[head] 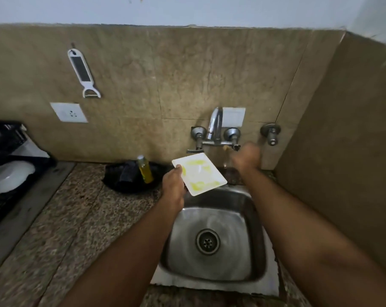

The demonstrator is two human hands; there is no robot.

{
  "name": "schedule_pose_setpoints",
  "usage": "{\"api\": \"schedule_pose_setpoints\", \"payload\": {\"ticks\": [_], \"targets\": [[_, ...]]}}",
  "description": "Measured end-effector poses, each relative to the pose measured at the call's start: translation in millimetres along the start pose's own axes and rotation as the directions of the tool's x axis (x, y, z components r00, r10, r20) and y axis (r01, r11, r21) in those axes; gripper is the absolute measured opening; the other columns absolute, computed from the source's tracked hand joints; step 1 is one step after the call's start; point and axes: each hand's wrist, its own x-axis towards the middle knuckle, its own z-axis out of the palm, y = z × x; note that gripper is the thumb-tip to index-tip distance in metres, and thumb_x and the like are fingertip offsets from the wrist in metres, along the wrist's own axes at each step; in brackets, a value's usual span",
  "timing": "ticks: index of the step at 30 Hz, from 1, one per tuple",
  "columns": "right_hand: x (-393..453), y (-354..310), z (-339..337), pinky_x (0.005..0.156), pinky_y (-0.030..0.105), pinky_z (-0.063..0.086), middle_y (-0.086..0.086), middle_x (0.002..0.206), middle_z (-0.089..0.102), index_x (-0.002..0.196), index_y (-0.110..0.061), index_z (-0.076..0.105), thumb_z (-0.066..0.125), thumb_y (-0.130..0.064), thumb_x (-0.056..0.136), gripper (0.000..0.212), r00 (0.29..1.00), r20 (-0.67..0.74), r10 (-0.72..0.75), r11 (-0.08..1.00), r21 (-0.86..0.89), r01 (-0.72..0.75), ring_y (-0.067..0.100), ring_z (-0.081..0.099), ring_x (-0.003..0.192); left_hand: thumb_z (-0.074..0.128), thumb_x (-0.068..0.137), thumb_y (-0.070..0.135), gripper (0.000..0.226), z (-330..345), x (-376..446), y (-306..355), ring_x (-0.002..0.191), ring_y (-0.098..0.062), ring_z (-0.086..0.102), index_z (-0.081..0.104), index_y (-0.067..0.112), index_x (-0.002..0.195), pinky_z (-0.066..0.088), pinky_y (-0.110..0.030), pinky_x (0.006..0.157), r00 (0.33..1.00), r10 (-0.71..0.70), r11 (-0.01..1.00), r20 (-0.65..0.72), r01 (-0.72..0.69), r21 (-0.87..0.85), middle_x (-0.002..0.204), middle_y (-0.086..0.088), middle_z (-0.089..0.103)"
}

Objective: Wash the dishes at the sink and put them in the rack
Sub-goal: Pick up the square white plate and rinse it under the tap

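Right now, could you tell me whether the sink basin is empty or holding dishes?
Empty: the sink shows bare steel around its drain; the left hand holds the plate above it.

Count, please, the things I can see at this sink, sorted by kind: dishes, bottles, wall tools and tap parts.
Dishes: 2, the stained white plate held by the left hand, and the white bowl in the rack
Bottles: 1, the yellow soap bottle
Wall tools: 1, the peeler
Tap parts: 1 spout
Total: 5
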Motion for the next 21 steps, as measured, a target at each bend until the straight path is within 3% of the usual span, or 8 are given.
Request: {"api": "schedule_pose_setpoints", "payload": {"ticks": [3,7,10,11,14,16,18,21], "targets": [[20,7,13,0.068,0.031,0.044,0.014,0.098,0.073,0.098,-0.008,0.072,0.073,-0.051,0.089,0.044,0.997,0.078,-0.002,1.0,-0.004,0.002,0.035,0.07,0.094,0.053,0.107,0.023,0.025,12,2,1,0.082,-0.03,0.074,0.067,0.002,0.11,0.061,-0.052,0.081,0.999,0.036,0.999,0.0,-0.036,0.013,0.107,-0.017,0.075],[33,20,23,0.071,0.036,0.056,0.013,0.101,0.075,0.098,-0.004,0.074,0.068,-0.032,0.093,0.029,0.981,0.106,0.165,0.936,0.297,-0.189,0.034,0.071,0.09,0.055,0.106,0.026,0.03,17,3,2,0.095,-0.038,0.075,0.066,0.001,0.118,0.06,-0.059,0.086,0.999,0.045,0.997,-0.018,-0.044,0.061,0.108,-0.019,0.076],[24,27,32,0.057,0.036,0.061,0.014,0.097,0.072,0.093,-0.006,0.066,0.064,-0.028,0.097,0.022,0.895,0.343,0.287,0.642,0.624,-0.445,0.027,0.071,0.068,0.055,0.105,0.025,0.027,16,3,4,0.091,-0.036,0.075,0.066,0.002,0.114,0.06,-0.059,0.087,0.997,0.074,0.995,-0.036,-0.071,0.076,0.104,-0.018,0.076],[14,24,31,0.053,0.034,0.059,0.015,0.094,0.073,0.094,-0.007,0.064,0.064,-0.031,0.098,0.025,0.869,0.42,0.26,0.603,0.633,-0.486,0.026,0.07,0.065,0.055,0.106,0.023,0.023,16,0,7,0.085,-0.033,0.074,0.067,0.003,0.108,0.061,-0.054,0.084,0.994,0.098,0.991,-0.041,-0.094,0.094,0.1,-0.017,0.076],[-27,10,26,0.054,0.034,0.057,0.016,0.092,0.075,0.105,-0.012,0.065,0.059,-0.046,0.101,0.034,0.736,0.669,0.103,0.702,0.476,-0.53,0.027,0.071,0.071,0.053,0.106,0.019,0.022,15,-3,10,0.071,-0.024,0.068,0.066,0.009,0.091,0.06,-0.042,0.073,0.983,0.172,0.975,-0.072,-0.159,0.157,0.086,-0.011,0.071],[-50,4,30,0.058,0.039,0.061,0.014,0.1,0.075,0.116,-0.009,0.066,0.058,-0.028,0.104,0.024,0.619,0.784,-0.042,0.744,0.438,-0.504,0.028,0.072,0.081,0.053,0.102,0.031,0.029,11,2,6,0.077,-0.03,0.069,0.066,0.011,0.084,0.06,-0.048,0.078,0.947,0.305,0.93,-0.098,-0.274,0.243,0.089,-0.014,0.072],[-63,4,41,0.046,0.032,0.057,0.012,0.093,0.075,0.115,-0.005,0.068,0.059,-0.016,0.104,0.018,0.675,0.734,-0.069,0.777,0.464,-0.425,0.024,0.072,0.068,0.045,0.09,0.053,0.049,4,21,-6,0.086,-0.037,0.07,0.067,0.009,0.087,0.06,-0.056,0.083,0.892,0.443,0.843,-0.086,-0.382,0.379,0.092,-0.016,0.073],[-70,-1,59,0.04,0.025,0.039,0.009,0.068,0.068,0.088,-0.004,0.071,0.062,-0.042,0.101,0.041,0.869,0.492,0.057,0.79,0.51,-0.34,0.022,0.059,0.048,0.034,0.092,0.056,0.059,6,26,-16,0.085,-0.038,0.068,0.066,0.006,0.092,0.058,-0.054,0.079,0.833,0.553,0.714,-0.034,-0.452,0.535,0.091,-0.017,0.071]]}}
